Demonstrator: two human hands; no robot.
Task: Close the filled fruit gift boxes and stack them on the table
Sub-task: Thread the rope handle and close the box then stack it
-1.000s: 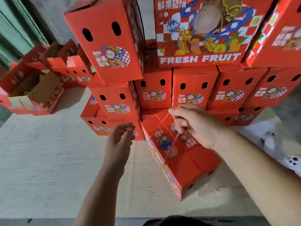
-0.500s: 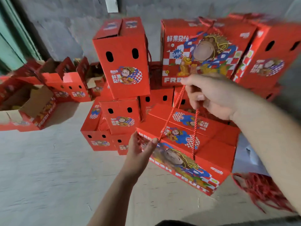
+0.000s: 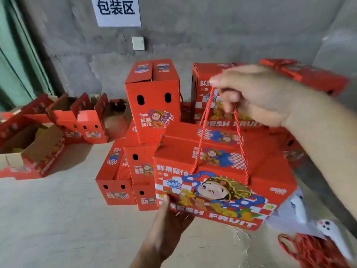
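Note:
A closed red fruit gift box (image 3: pixel 222 171) with a cartoon figure and "FRESH FRUIT" hangs in the air, tilted, in front of me. My right hand (image 3: pixel 255 93) grips its red rope handle (image 3: pixel 239 136) from above. My left hand (image 3: pixel 166 227) supports the box from below at its lower left corner, thumb on the front face. Behind it on the table stands a stack of closed red boxes (image 3: pixel 152 105), some upright, some lying.
Open red boxes (image 3: pixel 85 120) with raised flaps sit at the back left, one (image 3: pixel 32 149) showing a brown inside. A pile of red ropes (image 3: pixel 309 250) and a white phone (image 3: pixel 332 235) lie at the right. A grey wall with a paper sign (image 3: pixel 117 10) stands behind.
The box has been lifted off the table by its rope handle and turned to show its front. My left hand moved from the box's near top edge to under its lower left corner.

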